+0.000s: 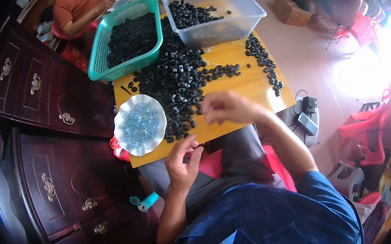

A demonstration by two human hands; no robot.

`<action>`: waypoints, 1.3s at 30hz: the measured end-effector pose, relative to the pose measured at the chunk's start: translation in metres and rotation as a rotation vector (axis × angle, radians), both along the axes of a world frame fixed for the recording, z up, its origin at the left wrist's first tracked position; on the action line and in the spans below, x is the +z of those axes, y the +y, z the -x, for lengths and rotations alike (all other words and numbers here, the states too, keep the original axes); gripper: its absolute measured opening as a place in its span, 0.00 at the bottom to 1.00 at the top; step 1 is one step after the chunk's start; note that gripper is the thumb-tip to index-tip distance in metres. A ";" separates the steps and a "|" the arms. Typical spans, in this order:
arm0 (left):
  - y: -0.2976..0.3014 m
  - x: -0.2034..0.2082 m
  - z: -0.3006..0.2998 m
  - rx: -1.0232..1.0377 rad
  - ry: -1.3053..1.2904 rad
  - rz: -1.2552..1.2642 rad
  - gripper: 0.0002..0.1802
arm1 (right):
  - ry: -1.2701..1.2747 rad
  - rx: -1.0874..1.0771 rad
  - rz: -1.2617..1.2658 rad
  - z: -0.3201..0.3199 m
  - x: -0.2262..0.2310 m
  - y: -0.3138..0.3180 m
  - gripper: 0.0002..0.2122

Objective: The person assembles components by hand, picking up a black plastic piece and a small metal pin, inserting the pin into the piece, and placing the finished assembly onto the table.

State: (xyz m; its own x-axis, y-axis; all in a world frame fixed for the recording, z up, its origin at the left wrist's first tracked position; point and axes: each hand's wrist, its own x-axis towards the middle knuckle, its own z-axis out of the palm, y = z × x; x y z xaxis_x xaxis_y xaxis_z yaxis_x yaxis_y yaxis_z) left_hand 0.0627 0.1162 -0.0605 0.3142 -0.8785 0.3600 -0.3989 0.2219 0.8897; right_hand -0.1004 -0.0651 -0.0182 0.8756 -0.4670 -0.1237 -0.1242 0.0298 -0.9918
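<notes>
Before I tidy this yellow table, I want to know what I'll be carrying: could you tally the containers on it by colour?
Green: 1 (perforated basket)
Clear: 1 (plastic bin)
White: 1 (wavy-edged dish)
Total: 3 containers

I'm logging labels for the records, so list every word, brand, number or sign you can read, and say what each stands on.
No text can be read in this view.
Cardboard box: any print is too blurred to read.
Box-shaped blue device: any marking is too small to read.
White dish, green basket, clear bin: no lettering visible.
</notes>
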 end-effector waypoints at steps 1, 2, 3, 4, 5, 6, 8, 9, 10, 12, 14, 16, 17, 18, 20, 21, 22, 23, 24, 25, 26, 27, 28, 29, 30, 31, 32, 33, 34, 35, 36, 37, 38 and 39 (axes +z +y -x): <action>0.000 0.001 0.003 0.001 0.027 0.000 0.17 | -0.062 0.030 -0.039 -0.002 -0.014 0.013 0.07; 0.000 0.005 0.003 -0.009 0.005 -0.002 0.17 | -0.025 0.077 0.009 -0.005 -0.018 0.026 0.10; 0.003 0.008 0.001 -0.012 -0.021 -0.006 0.16 | 0.026 0.134 0.124 -0.009 -0.013 0.035 0.12; 0.004 0.010 -0.002 -0.023 -0.096 0.025 0.13 | -0.013 0.122 0.106 -0.014 -0.016 0.042 0.12; 0.004 0.015 -0.001 -0.024 -0.101 0.035 0.12 | -0.050 0.106 0.087 -0.015 -0.021 0.046 0.13; 0.003 0.020 0.001 -0.023 -0.107 0.046 0.10 | -0.039 0.098 0.097 -0.013 -0.022 0.048 0.13; 0.003 0.022 -0.001 -0.050 -0.094 0.060 0.08 | -0.116 0.075 -0.042 -0.013 -0.022 0.051 0.13; 0.004 0.020 -0.001 -0.070 -0.044 0.042 0.07 | -0.111 0.076 -0.034 -0.011 -0.022 0.053 0.13; 0.005 0.018 -0.001 -0.088 0.006 0.023 0.07 | -0.099 0.066 -0.087 -0.011 -0.021 0.055 0.14; 0.007 0.013 -0.002 -0.088 0.020 0.019 0.06 | -0.083 0.061 -0.135 -0.010 -0.020 0.055 0.14; 0.008 0.013 0.000 -0.090 0.034 0.012 0.05 | -0.077 0.098 -0.107 -0.005 -0.018 0.050 0.13; 0.009 0.017 0.002 -0.079 0.123 0.009 0.03 | -0.078 -0.061 0.286 0.001 -0.023 0.027 0.11; 0.009 0.016 0.001 -0.073 0.124 0.012 0.03 | 0.080 -0.205 0.671 0.007 -0.013 0.014 0.08; 0.010 0.012 -0.001 -0.060 0.102 0.009 0.03 | 0.180 -0.366 0.797 0.009 -0.016 -0.003 0.07; 0.006 0.009 0.000 -0.065 0.085 0.012 0.03 | 0.319 -0.552 0.991 0.026 -0.026 -0.043 0.06; 0.008 0.011 -0.001 -0.075 0.090 0.009 0.02 | 0.362 -0.599 0.995 0.029 -0.026 -0.057 0.07; 0.008 0.010 -0.002 -0.090 0.100 -0.004 0.02 | 0.429 -0.623 1.045 0.032 -0.030 -0.068 0.07; 0.007 0.008 -0.002 -0.089 0.101 -0.002 0.02 | 0.501 -0.650 1.097 0.036 -0.030 -0.076 0.08; 0.005 0.005 -0.003 -0.089 0.084 -0.012 0.02 | 0.562 -0.651 1.063 0.040 -0.030 -0.084 0.09; 0.005 0.005 -0.003 -0.087 0.068 -0.026 0.02 | 0.601 -0.650 1.066 0.041 -0.030 -0.088 0.10; 0.005 0.005 -0.003 -0.086 0.068 -0.028 0.02 | 0.640 -0.650 1.069 0.042 -0.031 -0.091 0.10; 0.004 0.007 -0.002 -0.090 0.082 -0.025 0.02 | 0.730 -0.603 0.995 0.043 -0.031 -0.096 0.12; 0.004 0.008 -0.003 -0.090 0.094 -0.024 0.02 | 0.728 -0.600 0.992 0.041 -0.032 -0.097 0.12; 0.004 0.006 -0.004 -0.088 0.093 -0.027 0.02 | 0.753 -0.582 1.007 0.040 -0.034 -0.099 0.12; 0.004 0.004 -0.006 -0.085 0.074 -0.034 0.02 | 0.778 -0.564 1.022 0.039 -0.035 -0.100 0.12; 0.003 0.004 -0.006 -0.083 0.057 -0.041 0.02 | 0.778 -0.563 1.019 0.039 -0.038 -0.103 0.12; 0.003 0.005 -0.007 -0.082 0.057 -0.044 0.02 | 0.801 -0.534 1.032 0.040 -0.040 -0.105 0.11; 0.001 0.007 -0.007 -0.084 0.060 -0.041 0.01 | 0.824 -0.506 1.045 0.040 -0.041 -0.108 0.11; 0.002 0.010 -0.007 -0.080 0.061 -0.040 0.01 | 0.819 -0.499 1.044 0.038 -0.041 -0.107 0.11; 0.003 0.012 -0.007 -0.072 0.059 -0.042 0.01 | 0.821 -0.508 1.046 0.035 -0.041 -0.106 0.10; 0.005 0.014 -0.007 -0.072 0.071 -0.039 0.01 | 0.821 -0.516 1.050 0.033 -0.040 -0.105 0.09; 0.004 0.016 -0.007 -0.074 0.080 -0.031 0.01 | 0.789 -0.546 1.059 0.034 -0.043 -0.107 0.08; 0.004 0.015 -0.008 -0.065 0.059 -0.033 0.00 | 0.783 -0.552 1.064 0.035 -0.046 -0.110 0.09; 0.004 0.016 -0.008 -0.067 0.054 -0.033 0.00 | 0.775 -0.559 1.071 0.037 -0.048 -0.112 0.10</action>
